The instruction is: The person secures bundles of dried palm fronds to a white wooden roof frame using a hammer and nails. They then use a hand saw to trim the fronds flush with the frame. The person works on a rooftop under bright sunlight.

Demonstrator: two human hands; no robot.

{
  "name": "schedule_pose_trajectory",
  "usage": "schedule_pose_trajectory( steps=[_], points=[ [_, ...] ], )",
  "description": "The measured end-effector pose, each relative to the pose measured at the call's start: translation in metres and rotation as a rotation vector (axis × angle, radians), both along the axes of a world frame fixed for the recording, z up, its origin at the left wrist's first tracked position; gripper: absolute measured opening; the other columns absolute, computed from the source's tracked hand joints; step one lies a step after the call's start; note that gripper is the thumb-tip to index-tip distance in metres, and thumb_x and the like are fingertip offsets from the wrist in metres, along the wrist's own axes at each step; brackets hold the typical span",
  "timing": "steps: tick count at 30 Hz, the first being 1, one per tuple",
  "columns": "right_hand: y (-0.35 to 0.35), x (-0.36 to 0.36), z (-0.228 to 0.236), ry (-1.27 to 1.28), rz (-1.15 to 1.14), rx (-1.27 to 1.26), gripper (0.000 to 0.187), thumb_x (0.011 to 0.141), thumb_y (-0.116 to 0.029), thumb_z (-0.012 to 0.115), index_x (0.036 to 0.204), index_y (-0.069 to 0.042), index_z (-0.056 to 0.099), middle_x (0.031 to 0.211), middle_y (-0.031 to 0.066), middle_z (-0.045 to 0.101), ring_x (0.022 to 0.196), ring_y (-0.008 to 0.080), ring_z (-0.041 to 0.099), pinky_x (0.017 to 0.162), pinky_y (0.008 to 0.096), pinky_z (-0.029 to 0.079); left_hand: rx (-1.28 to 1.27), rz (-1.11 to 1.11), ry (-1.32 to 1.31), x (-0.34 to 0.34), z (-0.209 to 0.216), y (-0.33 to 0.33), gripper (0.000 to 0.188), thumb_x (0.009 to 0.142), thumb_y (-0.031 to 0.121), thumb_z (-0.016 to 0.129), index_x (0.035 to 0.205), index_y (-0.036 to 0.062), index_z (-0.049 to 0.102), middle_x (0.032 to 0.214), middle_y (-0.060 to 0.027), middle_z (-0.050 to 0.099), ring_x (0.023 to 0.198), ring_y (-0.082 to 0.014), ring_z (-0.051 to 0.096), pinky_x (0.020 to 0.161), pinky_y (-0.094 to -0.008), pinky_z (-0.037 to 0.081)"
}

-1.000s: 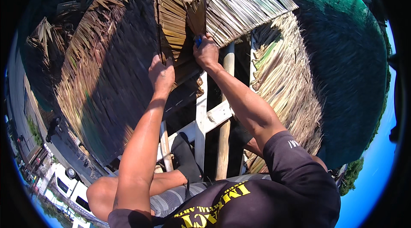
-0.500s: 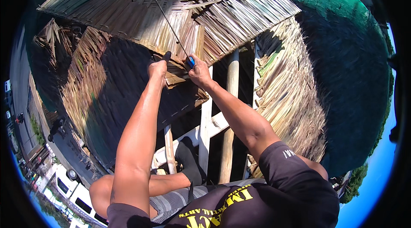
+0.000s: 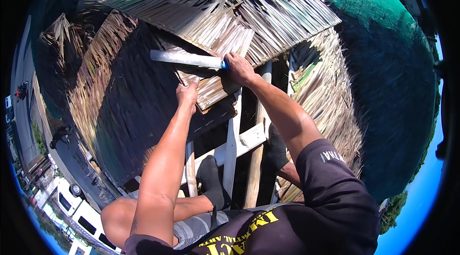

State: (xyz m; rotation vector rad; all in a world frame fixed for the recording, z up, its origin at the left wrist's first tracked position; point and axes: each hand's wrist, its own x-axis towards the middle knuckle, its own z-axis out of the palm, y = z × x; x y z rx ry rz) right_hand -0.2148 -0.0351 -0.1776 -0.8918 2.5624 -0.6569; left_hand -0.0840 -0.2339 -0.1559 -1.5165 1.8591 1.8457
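A long knife (image 3: pixel 187 58) with a broad, square-ended blade and a blue handle is in my right hand (image 3: pixel 239 69), its fingers wrapped round the handle. The blade points left with its flat side showing, above the dark thatch. Below the blade, my left hand (image 3: pixel 188 94) is closed on the left edge of a small piece of brown thatch panel (image 3: pixel 213 93), thumb on top. Beyond both hands lies a large panel of dry thatch (image 3: pixel 268 20), its leaf strips loose at the far end. The lower part of the knife handle is hidden in my grip.
White wooden beams (image 3: pixel 244 142) and a round pole (image 3: pixel 254 176) cross a dark gap under me, my foot (image 3: pixel 208 178) beside them. Thatch slopes (image 3: pixel 330 106) lie on both sides, with green netting (image 3: pixel 369 5) at right. A white vehicle (image 3: pixel 81 212) stands far below left.
The knife has swung from pointing away, edge-on, to pointing left, flat side showing. My right hand has moved right and slightly away; my left hand has shifted right and nearer me.
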Motion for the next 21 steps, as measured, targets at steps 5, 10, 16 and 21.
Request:
schedule_pose_trajectory(
  steps=[5, 10, 16, 21],
  points=[
    [0.034, -0.043, 0.041, -0.031, -0.068, -0.068, 0.036, 0.077, -0.009, 0.065, 0.107, -0.001, 0.047, 0.096, 0.026, 0.06, 0.094, 0.0488, 0.06, 0.082, 0.0534, 0.048, -0.22, -0.072, -0.045, 0.007, 0.007, 0.028, 0.052, 0.083, 0.029, 0.079, 0.113, -0.0091, 0.06, 0.113, -0.0246, 0.067, 0.104, -0.0303, 0.066, 0.09, -0.039, 0.05],
    [0.026, -0.034, 0.099, -0.151, -0.081, -0.026, 0.045, 0.074, -0.018, 0.071, 0.108, -0.001, 0.047, 0.09, 0.0292, 0.062, 0.093, 0.0499, 0.061, 0.078, 0.0545, 0.047, -0.227, 0.076, -0.208, 0.017, 0.026, 0.012, 0.045, 0.081, 0.029, 0.077, 0.1, -0.0081, 0.06, 0.102, -0.0174, 0.066, 0.095, -0.0258, 0.063, 0.083, -0.0391, 0.051],
    [-0.045, 0.042, 0.152, -0.28, -0.243, -0.099, 0.046, 0.076, -0.02, 0.073, 0.107, 0.003, 0.046, 0.094, 0.0323, 0.064, 0.097, 0.0506, 0.062, 0.083, 0.0541, 0.049, 0.14, 0.348, 0.35, 0.015, 0.029, 0.086, 0.033, 0.095, 0.021, 0.066, 0.122, 0.0037, 0.06, 0.108, -0.0074, 0.066, 0.096, -0.0166, 0.063, 0.078, -0.0328, 0.052],
    [-0.05, 0.067, 0.185, -0.359, -0.368, -0.117, 0.047, 0.077, -0.021, 0.072, 0.106, 0.006, 0.047, 0.091, 0.0314, 0.063, 0.094, 0.0501, 0.063, 0.084, 0.0531, 0.048, 0.556, 0.305, 0.401, 0.052, 0.008, 0.071, 0.039, 0.1, 0.023, 0.06, 0.133, 0.0038, 0.054, 0.118, -0.0076, 0.064, 0.104, -0.0236, 0.065, 0.087, -0.0382, 0.053]
  ],
)
